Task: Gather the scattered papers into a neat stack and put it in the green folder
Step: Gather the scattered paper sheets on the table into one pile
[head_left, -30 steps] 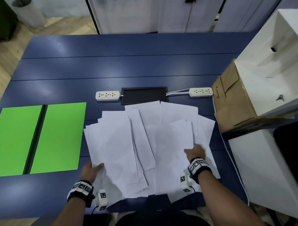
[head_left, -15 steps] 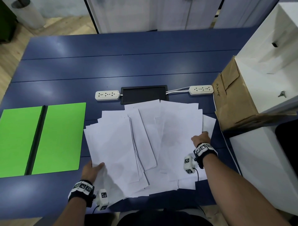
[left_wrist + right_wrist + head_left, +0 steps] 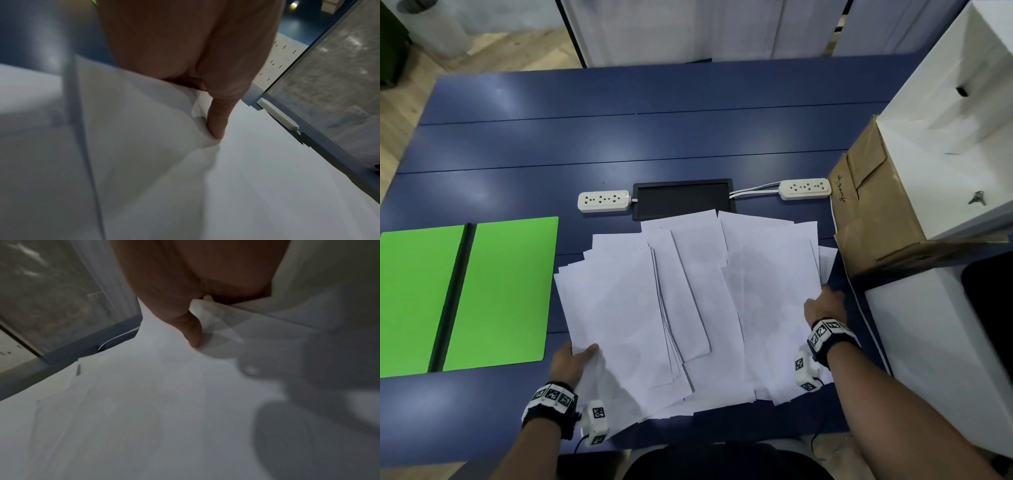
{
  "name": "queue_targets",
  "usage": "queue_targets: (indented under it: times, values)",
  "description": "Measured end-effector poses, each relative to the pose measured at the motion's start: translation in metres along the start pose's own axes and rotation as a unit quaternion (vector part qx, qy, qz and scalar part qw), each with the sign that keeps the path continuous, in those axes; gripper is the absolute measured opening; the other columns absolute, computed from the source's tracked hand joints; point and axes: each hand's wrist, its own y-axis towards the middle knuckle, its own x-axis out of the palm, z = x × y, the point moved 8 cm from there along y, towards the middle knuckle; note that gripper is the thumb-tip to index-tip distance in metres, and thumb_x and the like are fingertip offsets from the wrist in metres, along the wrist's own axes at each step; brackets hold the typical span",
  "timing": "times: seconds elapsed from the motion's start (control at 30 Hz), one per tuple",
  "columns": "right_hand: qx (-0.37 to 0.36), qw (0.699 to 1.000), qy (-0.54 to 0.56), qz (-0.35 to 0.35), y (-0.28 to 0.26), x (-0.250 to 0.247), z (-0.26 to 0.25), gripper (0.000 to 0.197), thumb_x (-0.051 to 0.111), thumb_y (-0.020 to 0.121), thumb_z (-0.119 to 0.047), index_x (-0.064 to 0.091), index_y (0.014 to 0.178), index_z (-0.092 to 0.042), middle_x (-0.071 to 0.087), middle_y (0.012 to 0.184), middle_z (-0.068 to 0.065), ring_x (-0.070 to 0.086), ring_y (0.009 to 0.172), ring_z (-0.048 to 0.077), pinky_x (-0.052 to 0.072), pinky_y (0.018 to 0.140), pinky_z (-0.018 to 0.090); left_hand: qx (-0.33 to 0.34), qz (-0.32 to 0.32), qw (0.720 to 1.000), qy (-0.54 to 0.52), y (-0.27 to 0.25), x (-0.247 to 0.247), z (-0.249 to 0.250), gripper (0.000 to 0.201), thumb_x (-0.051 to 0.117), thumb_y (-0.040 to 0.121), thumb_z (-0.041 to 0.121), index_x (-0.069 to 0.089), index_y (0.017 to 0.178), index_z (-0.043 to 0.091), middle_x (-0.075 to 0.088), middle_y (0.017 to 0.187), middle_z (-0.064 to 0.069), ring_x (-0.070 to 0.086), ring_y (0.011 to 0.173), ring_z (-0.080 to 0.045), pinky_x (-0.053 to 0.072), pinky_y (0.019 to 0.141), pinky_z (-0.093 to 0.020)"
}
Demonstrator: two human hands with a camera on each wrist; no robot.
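- White papers (image 3: 688,308) lie fanned and overlapping on the blue table (image 3: 619,137), just right of the open green folder (image 3: 506,291).
- Left hand (image 3: 570,363) grasps the fan's near left edge, thumb (image 3: 218,123) on top, fingers hidden beneath.
- Right hand (image 3: 825,305) grasps the right edge, thumb (image 3: 191,331) pressing down on the sheets.
- Two power strips (image 3: 604,201) and a cardboard box (image 3: 869,219) sit beyond.

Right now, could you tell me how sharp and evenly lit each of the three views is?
Head view: sharp, wide-angle bending at the edges, soft glare patches on the blue table. Left wrist view: blurred and dim, the left hand looming close over the papers. Right wrist view: blurred too, with dark shadows across the papers beside the right hand.
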Motion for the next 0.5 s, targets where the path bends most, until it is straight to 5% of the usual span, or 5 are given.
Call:
queue_targets:
  times: [0.13, 0.23, 0.4, 0.5]
  values:
    - [0.017, 0.999, 0.001, 0.028, -0.006, 0.002, 0.003, 0.035, 0.051, 0.090, -0.014, 0.052, 0.126, -0.011, 0.037, 0.128, 0.018, 0.063, 0.093, 0.044, 0.050, 0.094, 0.051, 0.000, 0.003, 1.000, 0.003, -0.002, 0.000, 0.000, 0.030, 0.073, 0.089, 0.009, 0.065, 0.115, -0.003, 0.070, 0.105, -0.018, 0.066, 0.093, -0.033, 0.051, 0.085, -0.040]
    - [0.047, 0.997, 0.053, 0.029, -0.009, 0.002, 0.014, 0.035, 0.048, 0.087, -0.012, 0.054, 0.122, -0.013, 0.050, 0.129, 0.020, 0.063, 0.100, 0.044, 0.051, 0.092, 0.049, 0.000, 0.003, 1.000, -0.001, -0.003, 0.001, 0.001, 0.031, 0.073, 0.089, 0.009, 0.065, 0.116, -0.003, 0.069, 0.104, -0.019, 0.065, 0.091, -0.032, 0.050, 0.083, -0.039]
    - [0.093, 0.985, 0.131, 0.057, -0.015, -0.005, 0.031, 0.038, 0.055, 0.090, -0.011, 0.046, 0.125, 0.000, 0.061, 0.121, 0.031, 0.061, 0.109, 0.048, 0.052, 0.088, 0.050, -0.006, 0.003, 1.000, -0.021, -0.001, 0.002, -0.002, 0.029, 0.073, 0.089, 0.008, 0.066, 0.114, -0.003, 0.072, 0.106, -0.022, 0.068, 0.096, -0.036, 0.054, 0.087, -0.044]
    - [0.091, 0.977, 0.190, 0.034, -0.009, 0.001, 0.035, 0.044, 0.062, 0.088, -0.013, 0.052, 0.127, 0.006, 0.060, 0.128, 0.029, 0.058, 0.118, 0.045, 0.050, 0.096, 0.048, -0.004, 0.004, 1.000, -0.028, -0.004, 0.002, -0.001, 0.028, 0.074, 0.088, 0.007, 0.066, 0.113, -0.003, 0.071, 0.104, -0.021, 0.068, 0.094, -0.036, 0.054, 0.086, -0.043]
